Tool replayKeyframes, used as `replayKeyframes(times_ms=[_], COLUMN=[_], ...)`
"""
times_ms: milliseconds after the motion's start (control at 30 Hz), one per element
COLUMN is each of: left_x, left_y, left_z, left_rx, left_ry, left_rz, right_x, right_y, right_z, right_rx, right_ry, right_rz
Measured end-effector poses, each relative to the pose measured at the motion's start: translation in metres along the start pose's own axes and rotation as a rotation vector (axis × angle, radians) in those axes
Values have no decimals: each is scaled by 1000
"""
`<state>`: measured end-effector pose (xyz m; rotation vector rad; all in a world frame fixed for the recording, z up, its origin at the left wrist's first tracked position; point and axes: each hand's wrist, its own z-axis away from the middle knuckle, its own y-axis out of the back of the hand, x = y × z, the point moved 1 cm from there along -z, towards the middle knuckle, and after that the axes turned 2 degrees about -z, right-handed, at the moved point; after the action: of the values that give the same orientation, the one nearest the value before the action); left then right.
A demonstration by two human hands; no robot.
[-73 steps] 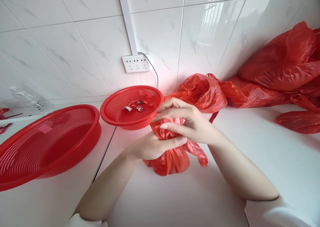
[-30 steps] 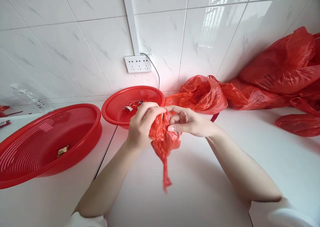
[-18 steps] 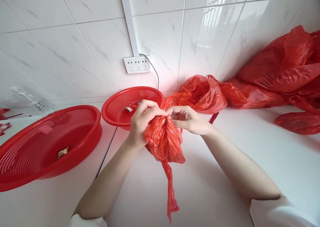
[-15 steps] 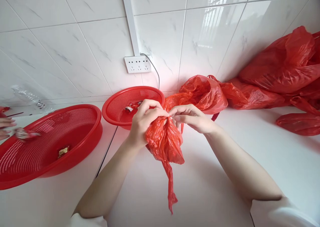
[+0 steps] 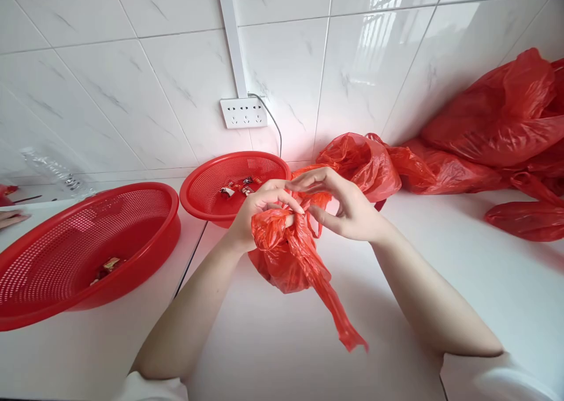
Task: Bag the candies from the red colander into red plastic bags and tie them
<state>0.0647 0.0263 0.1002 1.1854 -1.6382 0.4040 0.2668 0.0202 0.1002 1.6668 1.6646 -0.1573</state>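
A red plastic bag (image 5: 286, 266) is bunched up in front of me, its neck gathered and a long twisted strip (image 5: 335, 307) hanging down toward the right. My left hand (image 5: 259, 213) is closed around the gathered neck, thumb and index finger pinching near the top. Just to the right, my right hand (image 5: 341, 207) arches over the neck with its thumb apart from the fingers. Its fingertips reach close to my left fingers, and no firm grip shows. The bag's contents are hidden.
Two red perforated baskets, a large one (image 5: 163, 260) at left and a smaller one (image 5: 194, 204) behind, hold small wrapped pieces. More red bags (image 5: 493, 119) lie along the tiled wall. Another person's hand (image 5: 12, 217) and a clear plastic bottle (image 5: 53, 169) are far left.
My right hand has opened from its pinch and lifted slightly. The hanging strip has swung right. At left, the other person's hand has drawn back, and a wrapped piece now lies in the large basket.
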Motion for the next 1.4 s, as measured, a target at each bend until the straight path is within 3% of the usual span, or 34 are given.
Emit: replayKeyframes(times_ms=[133,267,467,533,600,767,867,1133,1200,1300,1400], left_x=[-3,-7,-3,2,7,22,28,29,28,23,13], left_y=[2,6,10,11,12,15,15,30,30,28,27], left_z=[-1,-3,-3,-2,-1,2,4,5,5,6,6], left_rx=[127,140,118,79,48,158,258,462,393,160,-37], left_ry=[-53,-74,-13,-17,-51,-98,-34,141,200,344,461], left_rz=[-30,-59,18,-22,-63,-203,-232,-529,-591,-683,-748], right_x=[6,14,16,9,-1,-22,-21,-11,-13,-9,5], right_y=[-7,-10,3,10,17,32,44,100,104,101,95], right_z=[-3,-4,-5,-4,-3,0,3,20,22,23,24], right_rx=[-42,-126,22,-15,-92,-220,-237,-277,-329,-422,-521], right_ry=[-235,-414,-507,-518,-520,-424,-411,-578,-638,-709,-778], right_rz=[-480,-700,-942,-852,-623,-51,74,260,207,144,257])
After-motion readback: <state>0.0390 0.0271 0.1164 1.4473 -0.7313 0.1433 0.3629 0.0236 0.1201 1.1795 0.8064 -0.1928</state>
